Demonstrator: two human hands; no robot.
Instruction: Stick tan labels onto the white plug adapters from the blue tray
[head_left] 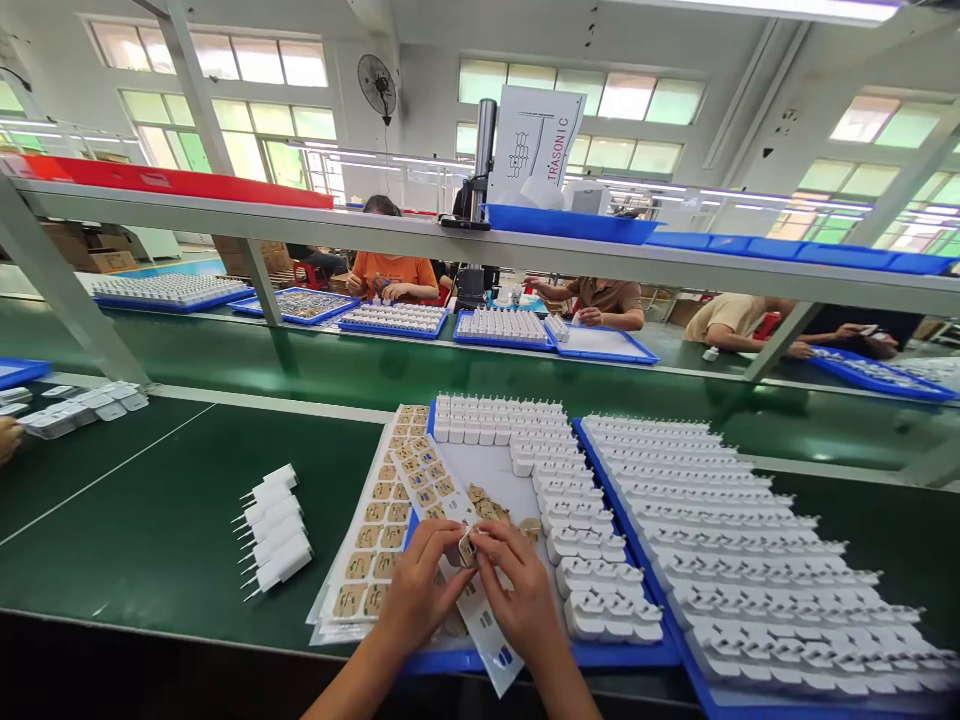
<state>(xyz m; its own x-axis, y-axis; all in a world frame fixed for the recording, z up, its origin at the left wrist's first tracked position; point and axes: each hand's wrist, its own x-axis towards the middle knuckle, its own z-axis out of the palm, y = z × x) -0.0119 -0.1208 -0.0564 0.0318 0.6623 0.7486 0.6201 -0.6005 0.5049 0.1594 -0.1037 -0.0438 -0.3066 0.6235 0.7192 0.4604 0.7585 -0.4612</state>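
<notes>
The counter (150, 510) is dark green, crossed at left by a thin pale line. On it, the white plastic plug housings (772, 540) at right fill a bright blue tray (634, 520). The near-left square stickers (364, 566) are tan with dark and greenish marks, on white backing sheets (337, 610). The far-left long shelf tray (172, 182) is red; the far worker's shirt (394, 270) is orange.

Stickers (365, 537) lie left of trays (628, 653) holding adapters (750, 540).

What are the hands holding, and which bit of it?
A small tan and white piece. The left hand and right hand pinch it near its edges with their fingertips. It is too small to tell exactly what it is.
</notes>
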